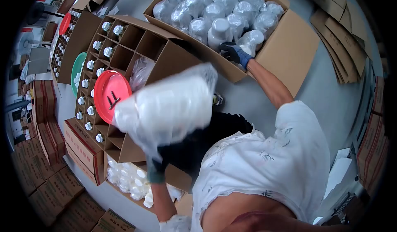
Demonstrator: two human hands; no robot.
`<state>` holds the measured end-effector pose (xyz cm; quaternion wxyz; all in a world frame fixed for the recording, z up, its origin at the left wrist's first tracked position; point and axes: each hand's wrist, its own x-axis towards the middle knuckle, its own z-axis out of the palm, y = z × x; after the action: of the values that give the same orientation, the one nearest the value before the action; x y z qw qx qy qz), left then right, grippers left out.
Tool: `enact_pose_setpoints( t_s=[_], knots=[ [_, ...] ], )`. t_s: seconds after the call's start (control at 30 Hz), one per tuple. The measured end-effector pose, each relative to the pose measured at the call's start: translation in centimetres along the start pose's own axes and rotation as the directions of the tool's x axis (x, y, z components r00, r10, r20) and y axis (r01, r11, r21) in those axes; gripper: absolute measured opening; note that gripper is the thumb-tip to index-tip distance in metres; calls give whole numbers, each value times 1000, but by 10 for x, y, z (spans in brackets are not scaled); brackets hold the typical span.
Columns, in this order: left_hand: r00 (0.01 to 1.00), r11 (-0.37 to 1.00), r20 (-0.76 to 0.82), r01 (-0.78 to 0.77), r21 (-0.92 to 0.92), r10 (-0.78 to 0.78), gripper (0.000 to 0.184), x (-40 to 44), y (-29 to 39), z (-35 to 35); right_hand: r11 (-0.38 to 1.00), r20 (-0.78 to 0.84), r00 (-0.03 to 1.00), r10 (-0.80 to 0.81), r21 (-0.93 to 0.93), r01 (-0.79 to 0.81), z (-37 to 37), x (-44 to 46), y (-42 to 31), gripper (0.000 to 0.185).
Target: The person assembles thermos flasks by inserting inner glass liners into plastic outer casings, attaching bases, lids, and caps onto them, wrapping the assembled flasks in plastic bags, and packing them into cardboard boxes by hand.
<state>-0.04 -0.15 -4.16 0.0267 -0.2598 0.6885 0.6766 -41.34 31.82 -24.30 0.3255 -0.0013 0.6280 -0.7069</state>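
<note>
My left hand (159, 159), in a dark glove with a green cuff, holds up a white plastic bottle (165, 103) in a clear plastic bag. The bottle is blurred and hides most of my fingers. My right hand (235, 53), gloved in black and blue, is inside a carton (231, 69) of bagged bottles. Its fingers are closed against the lower side of a white bottle (219, 32); their tips are partly hidden. Another white bottle (250, 40) lies tilted just beyond that hand.
A divided carton (161, 33) has capped bottles in several cells. On it sits a red basin (108, 87) with small dark pieces inside. A green basin (77, 72) stands behind. Below is a box of white bottles (128, 178). Flattened cardboard (337, 45) leans at the right; stacked cartons (49, 190) stand lower left.
</note>
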Motion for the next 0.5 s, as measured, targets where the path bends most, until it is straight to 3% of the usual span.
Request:
enact_pose_setpoints(
  t_s=[0.03, 0.07, 0.1, 0.13, 0.17, 0.2, 0.23, 0.27, 0.37, 0.4, 0.43, 0.47, 0.5],
  knots=[
    [997, 909, -77, -56, -414, 27, 55, 28, -12, 20, 990, -43, 998, -52, 128, 58, -4, -9, -9, 17],
    [997, 932, -5, -69, -357, 72, 49, 61, 12, 47, 965, -44, 968, -247, 85, 250, -18, -22, -20, 21],
    [991, 950, 74, -88, -300, 115, 42, 99, 38, 79, 849, -53, 856, -515, -171, 500, -41, -24, -25, 25],
    [996, 902, 39, -56, -427, 80, 40, 141, 27, 98, 881, -164, 866, -472, -56, 470, -49, -52, -57, 27],
    [990, 955, 118, -36, -293, 74, 39, 173, 42, 119, 784, -129, 778, -615, -207, 585, -52, -84, -92, 24],
    [976, 861, 219, 109, -498, 3, 38, 201, 51, 141, 795, -220, 765, -606, -134, 592, -59, -109, -110, 21],
    [943, 707, 330, 259, -658, -39, 37, 225, 59, 164, 794, -297, 737, -607, -198, 574, -56, -140, -135, 17],
    [950, 766, 309, 230, -600, -43, 33, 244, 69, 189, 777, -349, 700, -623, -168, 607, -55, -165, -148, 12],
    [956, 940, 293, 81, -332, 21, 24, 308, 66, 250, 753, -476, 584, -658, -386, 533, -52, -218, -152, 11],
    [974, 992, 185, -127, -15, 128, 22, 318, 72, 267, 740, -498, 547, -673, -439, 510, -51, -230, -148, 11],
    [958, 902, 112, -286, 323, 263, 23, 322, 76, 284, 732, -510, 525, -681, -483, 480, -49, -242, -141, 11],
    [963, 902, 28, -262, 344, 269, 28, 315, 80, 301, 722, -521, 501, -691, -526, 449, -47, -251, -135, 11],
    [927, 821, 54, -355, 447, 371, 27, 360, 22, 319, 728, -530, 500, -685, -492, 477, -44, -259, -130, 11]
  ],
)
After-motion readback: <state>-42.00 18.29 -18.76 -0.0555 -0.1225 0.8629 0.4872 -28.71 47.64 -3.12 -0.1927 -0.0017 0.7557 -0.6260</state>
